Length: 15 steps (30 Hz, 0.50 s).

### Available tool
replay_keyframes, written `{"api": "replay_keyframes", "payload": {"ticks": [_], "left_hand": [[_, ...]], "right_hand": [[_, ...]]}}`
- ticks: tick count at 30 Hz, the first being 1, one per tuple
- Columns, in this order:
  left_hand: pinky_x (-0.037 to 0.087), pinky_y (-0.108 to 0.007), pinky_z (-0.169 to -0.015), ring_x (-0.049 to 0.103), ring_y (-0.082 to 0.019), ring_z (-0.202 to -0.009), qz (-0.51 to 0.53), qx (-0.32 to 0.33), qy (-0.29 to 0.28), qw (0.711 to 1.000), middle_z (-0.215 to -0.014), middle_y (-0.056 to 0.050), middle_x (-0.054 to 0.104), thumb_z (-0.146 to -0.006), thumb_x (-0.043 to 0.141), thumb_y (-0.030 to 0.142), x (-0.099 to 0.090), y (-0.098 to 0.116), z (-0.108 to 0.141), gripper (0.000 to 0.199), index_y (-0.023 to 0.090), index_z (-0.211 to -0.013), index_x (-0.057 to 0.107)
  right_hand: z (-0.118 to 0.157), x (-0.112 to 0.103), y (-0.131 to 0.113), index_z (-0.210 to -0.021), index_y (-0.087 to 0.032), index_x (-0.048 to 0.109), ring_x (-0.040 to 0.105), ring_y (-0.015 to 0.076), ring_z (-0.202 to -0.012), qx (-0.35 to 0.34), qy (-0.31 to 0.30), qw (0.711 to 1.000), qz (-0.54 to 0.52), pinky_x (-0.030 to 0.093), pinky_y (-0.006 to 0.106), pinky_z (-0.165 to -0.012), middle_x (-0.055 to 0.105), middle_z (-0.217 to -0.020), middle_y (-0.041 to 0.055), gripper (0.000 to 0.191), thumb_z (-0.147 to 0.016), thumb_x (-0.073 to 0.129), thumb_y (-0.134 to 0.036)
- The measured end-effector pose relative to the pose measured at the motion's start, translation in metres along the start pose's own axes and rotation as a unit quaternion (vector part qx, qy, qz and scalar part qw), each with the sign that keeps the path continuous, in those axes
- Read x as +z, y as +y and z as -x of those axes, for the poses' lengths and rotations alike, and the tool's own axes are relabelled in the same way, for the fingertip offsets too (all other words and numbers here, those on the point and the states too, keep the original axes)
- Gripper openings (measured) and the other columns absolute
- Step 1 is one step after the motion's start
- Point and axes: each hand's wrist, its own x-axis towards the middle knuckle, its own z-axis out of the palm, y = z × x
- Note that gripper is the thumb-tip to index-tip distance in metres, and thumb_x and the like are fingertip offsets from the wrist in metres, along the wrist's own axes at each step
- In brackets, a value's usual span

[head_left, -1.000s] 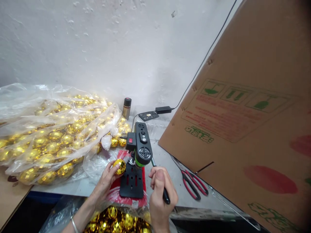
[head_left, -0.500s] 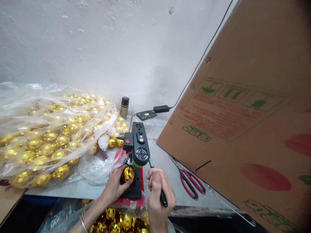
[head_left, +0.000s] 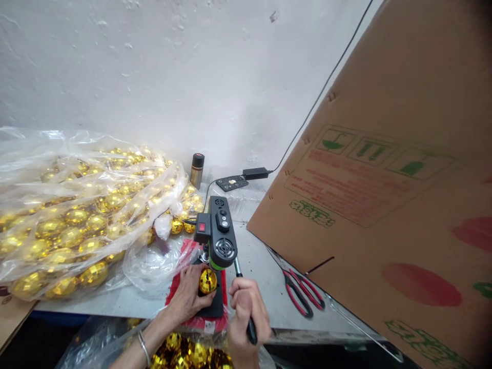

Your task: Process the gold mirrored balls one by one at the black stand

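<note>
A gold mirrored ball (head_left: 208, 281) is gripped between the thumb and fingers of my left hand (head_left: 190, 292), under the head of a small black bench drill press (head_left: 223, 230). The ball's top sits close below the drill head; whether a bit touches it is hidden. My right hand (head_left: 249, 312) is closed around the black-gripped lever (head_left: 251, 330) on the drill's right side. Beneath the ball lies the drill's black base (head_left: 215, 307), on a red plastic sheet (head_left: 177, 284).
Clear plastic bags (head_left: 96, 205) full of gold balls cover the left. More gold balls (head_left: 200, 353) sit in a bag below the table edge. Red-handled scissors (head_left: 303, 292) lie right, beside a large cardboard box (head_left: 365, 205). Behind stand a dark bottle (head_left: 197, 170) and a power adapter (head_left: 255, 173).
My left hand and the ball have shifted slightly right, closer under the drill head. The right hand, still on the lever, has moved a little down and left.
</note>
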Motion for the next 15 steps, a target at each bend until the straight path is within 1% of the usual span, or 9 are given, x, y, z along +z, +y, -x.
{"api": "replay_keyframes", "payload": {"ticks": [3,6,9,13,15], "left_hand": [[0.048,-0.055,-0.104,0.067,-0.037,-0.114,-0.001,-0.010,-0.003,1.000,-0.119,-0.012,0.074,-0.077,0.075,0.023,0.000,0.001,0.001,0.055,0.021,-0.131,0.063],[0.049,-0.054,-0.103,0.067,-0.037,-0.112,-0.001,-0.009,0.001,1.000,-0.116,-0.011,0.074,-0.077,0.075,0.022,0.001,0.003,0.001,0.053,0.021,-0.129,0.063],[0.050,-0.053,-0.102,0.067,-0.036,-0.111,-0.003,-0.003,0.005,1.000,-0.114,-0.010,0.074,-0.077,0.075,0.022,0.001,0.004,0.001,0.053,0.022,-0.128,0.063],[0.050,-0.052,-0.102,0.068,-0.036,-0.110,0.001,0.003,0.015,1.000,-0.116,-0.010,0.075,-0.077,0.074,0.022,0.002,0.004,0.001,0.052,0.023,-0.129,0.064],[0.050,-0.053,-0.103,0.068,-0.036,-0.111,0.004,0.000,0.015,1.000,-0.117,-0.011,0.075,-0.077,0.075,0.022,0.002,0.004,0.001,0.053,0.023,-0.129,0.064]], "right_hand": [[0.016,0.003,0.016,-0.078,-0.023,0.053,0.058,0.0122,-0.063,-0.032,0.022,0.999,0.000,0.045,0.027,-0.061,0.058,-0.072,-0.0020,0.032,-0.108,0.043,-0.015],[0.026,0.007,0.025,-0.078,-0.023,0.053,0.057,0.0119,-0.063,-0.029,0.050,0.998,-0.012,0.050,0.030,-0.070,0.059,-0.073,-0.0027,0.033,-0.109,0.044,-0.018],[0.030,0.008,0.028,-0.079,-0.023,0.054,0.058,0.0122,-0.065,-0.018,0.055,0.998,-0.015,0.051,0.031,-0.075,0.060,-0.074,-0.0027,0.032,-0.109,0.044,-0.020],[0.033,0.007,0.030,-0.079,-0.023,0.053,0.057,0.0129,-0.064,-0.025,0.052,0.998,-0.005,0.053,0.035,-0.083,0.060,-0.073,-0.0029,0.032,-0.109,0.044,-0.020],[0.034,0.006,0.031,-0.079,-0.024,0.053,0.057,0.0129,-0.064,-0.024,0.049,0.999,-0.004,0.053,0.035,-0.084,0.060,-0.073,-0.0029,0.031,-0.109,0.044,-0.020]]}}
